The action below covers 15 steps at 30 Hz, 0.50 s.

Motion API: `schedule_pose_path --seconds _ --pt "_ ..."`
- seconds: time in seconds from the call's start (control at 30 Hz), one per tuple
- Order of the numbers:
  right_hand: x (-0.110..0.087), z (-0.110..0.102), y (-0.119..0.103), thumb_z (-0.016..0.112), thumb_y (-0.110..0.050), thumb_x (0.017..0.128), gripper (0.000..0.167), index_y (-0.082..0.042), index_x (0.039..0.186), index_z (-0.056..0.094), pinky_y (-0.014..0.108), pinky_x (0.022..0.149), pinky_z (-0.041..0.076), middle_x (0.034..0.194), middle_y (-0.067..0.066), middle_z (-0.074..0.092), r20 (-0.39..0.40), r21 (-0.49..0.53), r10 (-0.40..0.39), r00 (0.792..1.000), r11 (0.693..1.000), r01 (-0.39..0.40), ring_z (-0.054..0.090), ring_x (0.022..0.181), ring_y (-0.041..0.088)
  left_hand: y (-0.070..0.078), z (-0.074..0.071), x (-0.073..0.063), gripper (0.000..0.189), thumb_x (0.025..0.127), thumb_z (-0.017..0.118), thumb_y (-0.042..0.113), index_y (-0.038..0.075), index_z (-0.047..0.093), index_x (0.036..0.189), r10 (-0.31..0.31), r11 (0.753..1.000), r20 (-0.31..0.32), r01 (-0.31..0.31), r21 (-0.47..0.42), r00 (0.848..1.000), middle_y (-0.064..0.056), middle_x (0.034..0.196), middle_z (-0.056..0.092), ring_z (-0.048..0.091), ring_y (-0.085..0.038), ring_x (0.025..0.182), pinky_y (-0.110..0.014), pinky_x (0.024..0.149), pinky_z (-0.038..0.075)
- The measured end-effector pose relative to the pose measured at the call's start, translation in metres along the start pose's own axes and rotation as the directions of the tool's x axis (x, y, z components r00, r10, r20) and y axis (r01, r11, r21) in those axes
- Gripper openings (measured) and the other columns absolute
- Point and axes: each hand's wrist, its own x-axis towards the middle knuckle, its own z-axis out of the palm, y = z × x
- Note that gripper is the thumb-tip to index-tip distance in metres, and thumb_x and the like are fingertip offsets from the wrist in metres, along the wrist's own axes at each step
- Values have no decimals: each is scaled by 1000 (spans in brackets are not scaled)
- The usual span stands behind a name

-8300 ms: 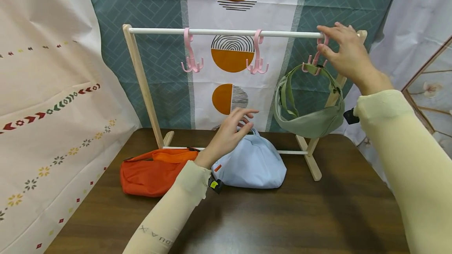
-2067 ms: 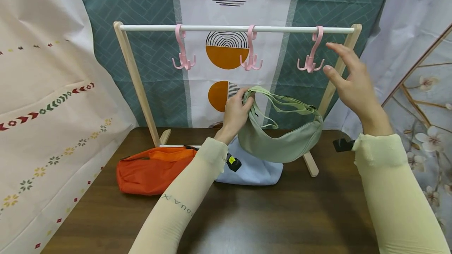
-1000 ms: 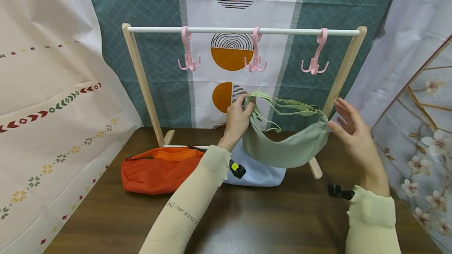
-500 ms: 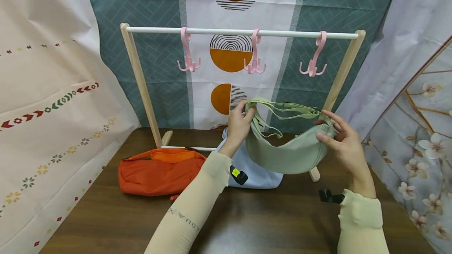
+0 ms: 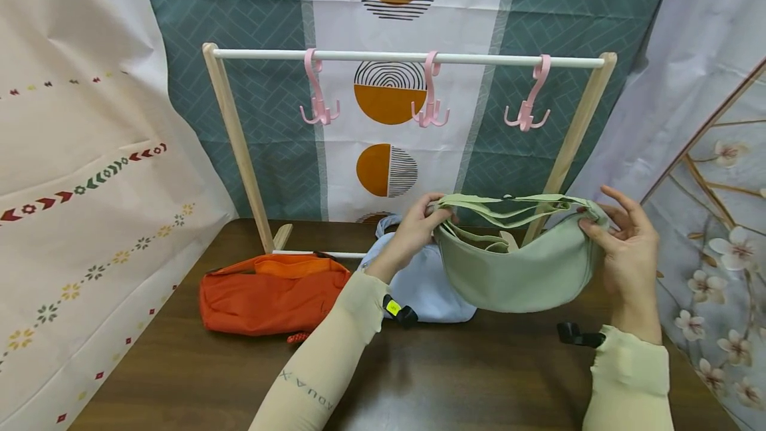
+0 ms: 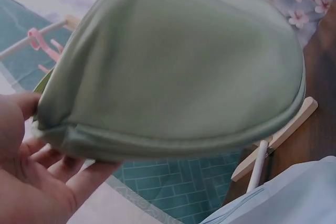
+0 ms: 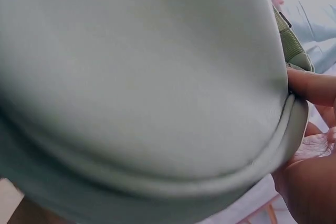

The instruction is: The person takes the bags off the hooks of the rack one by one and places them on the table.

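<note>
A sage-green crescent bag [image 5: 514, 278] with a light green strap [image 5: 503, 208] is held up in front of the rack's right half. My left hand [image 5: 419, 228] pinches its left end, where the strap joins. At the right end, my right hand [image 5: 628, 245] grips the other corner between thumb and fingers. The bag fills most of the left wrist view, with my left hand [image 6: 42, 177] at its corner. In the right wrist view the smooth panel of the green bag [image 7: 136, 87] hides most of the scene, and my right hand [image 7: 315, 129] holds its edge.
A rack with a white bar [image 5: 371, 56] carries three pink hooks, one on the left [image 5: 319, 95], one mid-bar [image 5: 431, 95], one on the right [image 5: 528, 98]. An orange bag [image 5: 269, 298] and a partly hidden light blue bag [image 5: 431, 285] lie on the brown table [image 5: 455, 378].
The green bag came off the right hook into my left hand. My right hand then came down and took its right end. Both hands have since moved the bag right and slightly down.
</note>
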Motion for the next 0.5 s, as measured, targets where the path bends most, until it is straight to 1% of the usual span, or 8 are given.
schedule_pose_path --seconds 0.07,0.17,0.27,0.33,0.4,0.5 --pt "1 -3 -1 61 31 85 59 4 137 63 20 65 56 101 10 74 -34 5 0 999 1000 0 72 71 15 -1 1 -1 40 108 57 20 14 45 146 -7 1000 27 8 -15 1000 -24 120 66 63 -14 96 -34 73 55" --pt "3 -7 -1 62 31 84 56 5 134 65 20 63 56 97 10 74 -83 9 6 996 1000 -5 71 69 14 -3 2 -3 47 108 59 23 21 40 150 -6 1000 61 7 -18 998 -17 115 68 63 -16 100 -39 76 58" --pt "6 -10 -1 66 29 84 52 6 131 67 19 62 54 91 9 72 -132 -11 10 991 1000 -11 69 68 13 -5 4 -3 50 108 59 23 25 36 152 11 1000 111 -8 -28 994 -16 115 68 64 -19 105 -45 82 60" --pt "7 -12 -1 68 28 82 51 6 128 68 17 60 52 87 8 69 -171 -19 11 985 1000 -15 64 64 11 -6 4 -3 51 109 58 21 26 35 153 23 999 154 -17 -39 988 -19 119 66 65 -19 107 -47 86 59" --pt "8 -15 -1 70 27 81 50 6 126 70 16 58 50 84 6 66 -211 -36 6 977 999 -14 58 59 8 -8 5 -3 52 108 58 19 28 35 154 26 999 195 -17 -50 980 -21 121 65 66 -19 107 -47 89 59" --pt "9 -21 -1 71 28 80 48 6 123 71 15 55 49 83 6 66 -265 -29 3 964 1000 -11 56 56 8 -10 7 -4 56 106 61 10 29 37 153 24 997 267 -4 -77 963 -17 121 64 67 -20 102 -45 91 58"
